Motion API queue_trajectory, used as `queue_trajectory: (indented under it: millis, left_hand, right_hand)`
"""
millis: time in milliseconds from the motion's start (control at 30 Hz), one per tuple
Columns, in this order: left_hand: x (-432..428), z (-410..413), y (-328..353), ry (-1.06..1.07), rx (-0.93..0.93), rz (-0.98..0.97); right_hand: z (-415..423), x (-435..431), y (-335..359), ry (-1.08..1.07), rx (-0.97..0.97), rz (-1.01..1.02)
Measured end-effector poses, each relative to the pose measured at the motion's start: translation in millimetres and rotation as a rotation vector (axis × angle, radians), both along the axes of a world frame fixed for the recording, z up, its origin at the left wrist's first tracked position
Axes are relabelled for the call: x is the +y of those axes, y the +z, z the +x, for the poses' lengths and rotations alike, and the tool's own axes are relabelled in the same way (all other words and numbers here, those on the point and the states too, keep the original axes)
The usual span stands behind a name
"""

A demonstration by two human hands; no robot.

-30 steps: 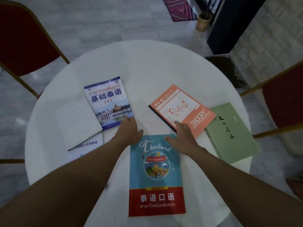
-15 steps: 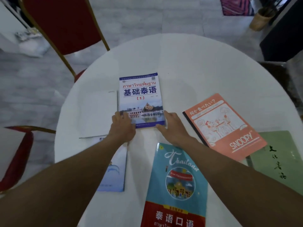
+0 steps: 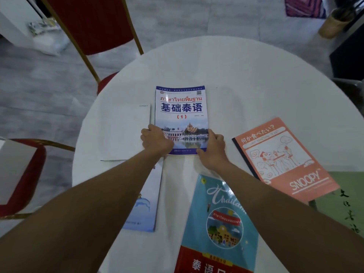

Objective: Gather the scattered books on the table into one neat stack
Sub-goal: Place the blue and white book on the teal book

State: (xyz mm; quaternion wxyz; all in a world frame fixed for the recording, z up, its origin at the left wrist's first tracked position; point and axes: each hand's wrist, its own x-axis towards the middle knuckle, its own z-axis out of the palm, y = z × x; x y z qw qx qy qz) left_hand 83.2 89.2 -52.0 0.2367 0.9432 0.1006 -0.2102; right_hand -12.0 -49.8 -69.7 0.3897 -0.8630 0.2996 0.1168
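Observation:
A blue-and-white Thai textbook (image 3: 181, 109) lies flat in the middle of the round white table (image 3: 246, 79). My left hand (image 3: 155, 141) grips its lower left corner and my right hand (image 3: 213, 148) grips its lower right corner. A plain white book (image 3: 124, 133) lies just left of it. A pale blue book (image 3: 146, 203) sits under my left forearm. A teal and red Thailand book (image 3: 218, 227) lies near me. An orange Snoopy notebook (image 3: 283, 160) rests at the right, overlapping a green book (image 3: 346, 203).
A red chair with a gold frame (image 3: 92, 26) stands beyond the table's left side. Another red chair seat (image 3: 21, 174) is at the far left. A woven basket (image 3: 334, 22) and dark furniture (image 3: 350, 56) stand at the upper right on the grey floor.
My hands left the Thailand book and closed on the lower corners of the blue-and-white textbook, which now lies squared up. The view has shifted left.

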Motion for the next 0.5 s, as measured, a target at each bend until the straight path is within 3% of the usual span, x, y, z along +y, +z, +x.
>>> queue_trajectory:
  millis: [200,400,500]
  left_hand:
    - [5.3,2.2,3.7,0.121,0.068,-0.449]
    - [2.6,-6.2,21.2,0.189,0.052,-0.617]
    - [5.0,-8.3,36.2,0.175,0.053,-0.710]
  right_hand:
    - [0.8,-0.7,3.1,-0.043,0.018,0.030]
    - [-8.4,-1.1,4.7,-0.065,0.058,0.046]
    - [-8.3,1.3,14.1,-0.154,0.078,0.163]
